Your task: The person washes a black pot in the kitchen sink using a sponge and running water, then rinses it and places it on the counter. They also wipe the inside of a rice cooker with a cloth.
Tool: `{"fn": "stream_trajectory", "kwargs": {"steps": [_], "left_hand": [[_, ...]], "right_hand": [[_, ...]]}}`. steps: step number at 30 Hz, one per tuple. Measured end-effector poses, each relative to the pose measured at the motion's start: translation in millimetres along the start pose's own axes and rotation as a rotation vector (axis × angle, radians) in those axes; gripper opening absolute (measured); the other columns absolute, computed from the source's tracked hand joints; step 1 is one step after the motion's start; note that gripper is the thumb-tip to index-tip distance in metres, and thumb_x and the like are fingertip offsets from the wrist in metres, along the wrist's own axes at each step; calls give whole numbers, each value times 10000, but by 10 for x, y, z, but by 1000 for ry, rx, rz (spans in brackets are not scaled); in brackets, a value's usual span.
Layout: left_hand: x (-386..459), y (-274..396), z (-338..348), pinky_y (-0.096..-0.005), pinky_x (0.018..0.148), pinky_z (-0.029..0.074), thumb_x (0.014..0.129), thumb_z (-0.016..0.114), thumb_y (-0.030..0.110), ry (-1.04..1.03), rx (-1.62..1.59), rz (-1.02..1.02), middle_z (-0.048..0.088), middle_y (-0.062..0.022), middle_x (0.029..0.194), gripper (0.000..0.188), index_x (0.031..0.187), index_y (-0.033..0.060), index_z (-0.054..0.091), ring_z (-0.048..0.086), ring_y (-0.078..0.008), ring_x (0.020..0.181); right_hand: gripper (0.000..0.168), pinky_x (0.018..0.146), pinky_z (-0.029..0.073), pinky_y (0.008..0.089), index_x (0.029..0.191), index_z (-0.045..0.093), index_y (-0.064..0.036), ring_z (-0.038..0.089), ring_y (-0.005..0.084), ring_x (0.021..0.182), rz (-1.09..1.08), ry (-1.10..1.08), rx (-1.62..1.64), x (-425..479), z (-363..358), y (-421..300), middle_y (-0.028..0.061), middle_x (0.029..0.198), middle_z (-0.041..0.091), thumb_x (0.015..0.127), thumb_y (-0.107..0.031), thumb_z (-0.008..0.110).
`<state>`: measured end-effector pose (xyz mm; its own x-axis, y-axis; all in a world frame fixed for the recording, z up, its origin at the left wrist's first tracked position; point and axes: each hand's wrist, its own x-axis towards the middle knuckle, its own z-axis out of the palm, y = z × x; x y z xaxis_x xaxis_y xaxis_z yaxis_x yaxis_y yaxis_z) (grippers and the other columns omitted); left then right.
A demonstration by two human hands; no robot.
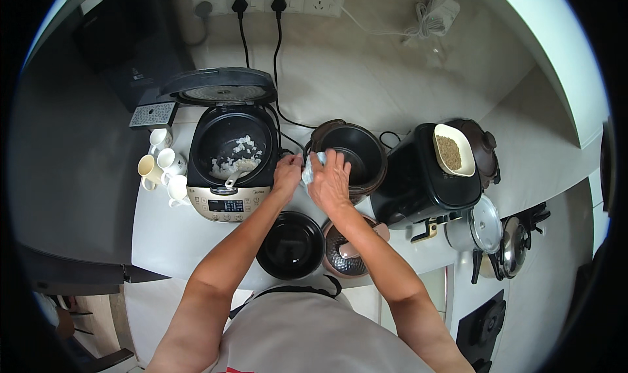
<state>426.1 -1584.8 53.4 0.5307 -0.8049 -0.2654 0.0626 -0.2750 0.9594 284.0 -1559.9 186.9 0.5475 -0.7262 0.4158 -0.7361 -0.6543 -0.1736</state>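
My right hand [329, 181] presses a crumpled pale blue cloth [308, 171] against the left side of a dark brown electric pot [360, 150], fingers over its rim. My left hand [288, 173] is between that pot and a rice cooker [230, 196], its fingertips near black cords; whether it grips something is unclear. The cooker's lid [223, 91] stands raised. Inside its dark inner pot [211, 142] are leftover white rice [225, 167] and a white rice paddle [239, 173]. In front of my hands sits a black bowl-shaped pot [291, 245], beside a copper-coloured kettle or pot [343, 255] partly hidden by my right forearm.
Several mugs [171, 162] stand left of the cooker. At right are a black air fryer-like appliance [417, 177] with a cream dish of brown grains [454, 150] on top, a brown lid [483, 147], and metal pots [485, 223]. Black plugs [278, 4] hang from wall sockets.
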Motion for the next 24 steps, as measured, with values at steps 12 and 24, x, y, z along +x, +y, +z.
{"fn": "stream_trajectory", "kwargs": {"steps": [12, 24], "left_hand": [[-245, 476, 209, -279, 489, 476, 910, 580, 142, -88, -276, -361, 606, -32, 713, 146, 879, 25, 662, 564, -133, 582], [-161, 181, 347, -358, 580, 487, 910, 613, 188, -27, -363, -280, 642, -73, 809, 192, 911, 2, 657, 603, -184, 681]], "right_hand": [[508, 742, 439, 448, 1142, 664, -75, 542, 364, 868, 3, 52, 111, -206, -310, 202, 173, 926, 531, 647, 34, 639], [387, 812, 430, 478, 1081, 697, -75, 489, 368, 1033, 69, -192, -70, -4, -156, 15, 180, 1045, 516, 702, -157, 694]]}}
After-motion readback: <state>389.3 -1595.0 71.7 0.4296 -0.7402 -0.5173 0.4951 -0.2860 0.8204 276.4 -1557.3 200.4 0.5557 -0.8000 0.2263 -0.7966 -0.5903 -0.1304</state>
